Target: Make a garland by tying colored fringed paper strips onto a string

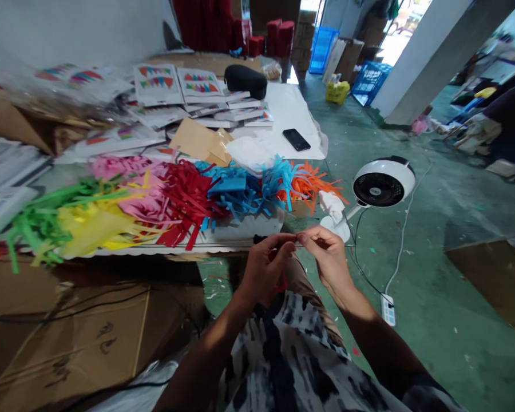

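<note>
My left hand [268, 263] and my right hand [326, 254] meet in front of my body, just past the table's front edge. The fingertips of both are pinched together and touch. Whatever lies between them is too small or hidden to name. A bit of pinkish-red material [280, 284] shows below my left palm; whether that hand holds it I cannot tell. On the table beyond lie cut paper-strip tassels in heaps: green [40, 214], yellow [100, 220], pink [143, 197], red [184, 197], blue [232, 189] and orange [311, 183].
Flat printed packets [157, 86] pile up at the table's back, near a black case [245, 81] and a phone [296, 139]. A white fan [384, 182] stands to the right, its cable running to a power strip [388, 310]. Cardboard [98, 337] lies below left.
</note>
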### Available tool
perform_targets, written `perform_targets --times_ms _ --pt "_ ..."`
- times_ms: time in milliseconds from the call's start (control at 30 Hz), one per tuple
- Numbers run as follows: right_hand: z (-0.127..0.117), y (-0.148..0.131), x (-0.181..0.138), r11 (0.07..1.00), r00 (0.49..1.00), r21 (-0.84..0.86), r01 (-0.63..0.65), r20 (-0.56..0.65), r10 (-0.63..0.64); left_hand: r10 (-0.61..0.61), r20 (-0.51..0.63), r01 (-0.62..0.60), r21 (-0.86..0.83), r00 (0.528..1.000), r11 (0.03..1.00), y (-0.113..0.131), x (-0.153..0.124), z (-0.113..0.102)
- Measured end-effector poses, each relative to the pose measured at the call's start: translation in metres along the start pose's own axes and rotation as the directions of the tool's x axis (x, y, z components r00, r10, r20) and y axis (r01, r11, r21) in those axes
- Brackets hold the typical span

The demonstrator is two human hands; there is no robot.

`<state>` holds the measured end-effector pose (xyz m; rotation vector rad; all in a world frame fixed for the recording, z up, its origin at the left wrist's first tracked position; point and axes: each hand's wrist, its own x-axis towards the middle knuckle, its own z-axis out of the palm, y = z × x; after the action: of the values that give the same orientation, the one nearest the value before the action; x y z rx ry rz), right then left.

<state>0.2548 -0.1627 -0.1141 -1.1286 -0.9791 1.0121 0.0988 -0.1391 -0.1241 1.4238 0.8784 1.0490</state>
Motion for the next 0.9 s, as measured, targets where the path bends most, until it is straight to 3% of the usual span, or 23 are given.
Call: perform_targets --times_ms 133,300,500,567,633,700,767,833,900 --pt "-0.001 0.004 0.003 0.997 0.993 -0.009 -0.072 0.097 0.073 -0.019 0.067 0.014 0.077 0.998 0.997 0.001 -0.003 -0.006" --pt "-0.002 0.002 0.009 0.998 0.999 0.069 0.012 -0.041 -0.009 -0.101 0.113 0.093 0.073 0.988 0.993 -0.006 -0.008 -0.017" --pt "0.008 0.005 0.025 0.993 0.970 -0.112 -0.037 0.234 0.062 -0.096 0.055 0.095 0.019 0.994 0.995 -0.020 0.001 -0.027" --pt "0.012 0.003 0.040 0.985 0.974 -0.164 0.051 0.224 -0.013 -0.078 0.029 0.075 0.078 0.997 0.994 -0.022 0.009 -0.034" --pt "0.017 -0.004 0.062 0.948 0.970 -0.220 0.230 0.132 -0.205 -0.042 -0.054 0.051 0.186 0.998 0.981 -0.024 0.020 -0.043" --pt "0.024 -0.012 0.086 0.811 0.876 -0.354 0.466 0.059 -0.478 0.044 -0.148 0.006 0.324 0.988 0.946 -0.026 0.032 -0.051" --pt "0.032 -0.014 0.110 0.568 0.715 -0.509 0.647 0.144 -0.685 0.162 -0.165 -0.059 0.499 0.973 0.865 -0.032 0.044 -0.054" --pt "0.040 -0.005 0.132 0.327 0.596 -0.588 0.740 0.346 -0.725 0.256 -0.110 -0.124 0.652 0.960 0.748 -0.040 0.054 -0.052" --pt "0.046 0.014 0.148 0.172 0.555 -0.603 0.779 0.535 -0.637 0.304 -0.032 -0.189 0.720 0.952 0.668 -0.049 0.059 -0.050"
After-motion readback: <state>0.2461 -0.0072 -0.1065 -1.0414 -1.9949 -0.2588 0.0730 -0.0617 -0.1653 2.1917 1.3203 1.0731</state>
